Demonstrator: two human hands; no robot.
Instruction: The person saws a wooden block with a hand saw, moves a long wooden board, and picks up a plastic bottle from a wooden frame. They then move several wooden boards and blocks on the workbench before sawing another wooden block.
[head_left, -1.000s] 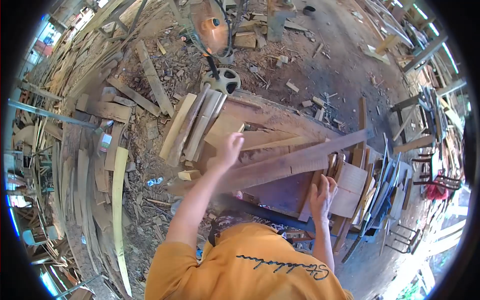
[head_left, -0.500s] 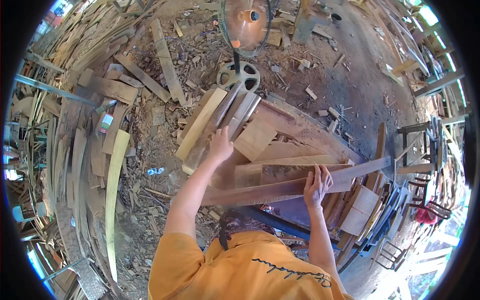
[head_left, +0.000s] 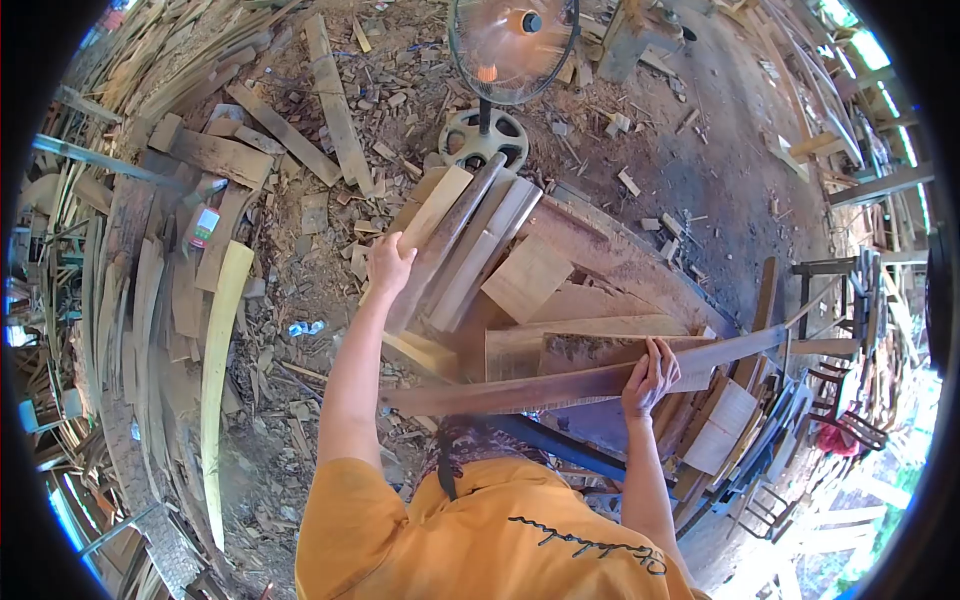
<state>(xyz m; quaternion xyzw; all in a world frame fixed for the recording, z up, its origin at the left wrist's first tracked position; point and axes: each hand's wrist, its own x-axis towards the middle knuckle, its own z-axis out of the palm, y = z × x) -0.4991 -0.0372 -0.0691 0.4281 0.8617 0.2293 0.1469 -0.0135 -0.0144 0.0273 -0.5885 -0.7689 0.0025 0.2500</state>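
Observation:
My left hand is at the lower left part of a pale plank, its fingers curled over it. Beside that plank lie a darker board and greyish pieces, all slanting up to the right. My right hand holds a long, narrow brown board near its right part, fingers over the upper edge. The board reaches across in front of my body. Above it rest a square light piece and a dark-stained board.
A fan on a round base stands beyond the planks. Wood scraps cover the ground. Long boards, one yellowish, lie at the left. Stacked pieces and chairs are at the right.
My left hand has moved left from the darker board to the pale plank. The long board's right end sits slightly lower, and my right hand has shifted a little right with it.

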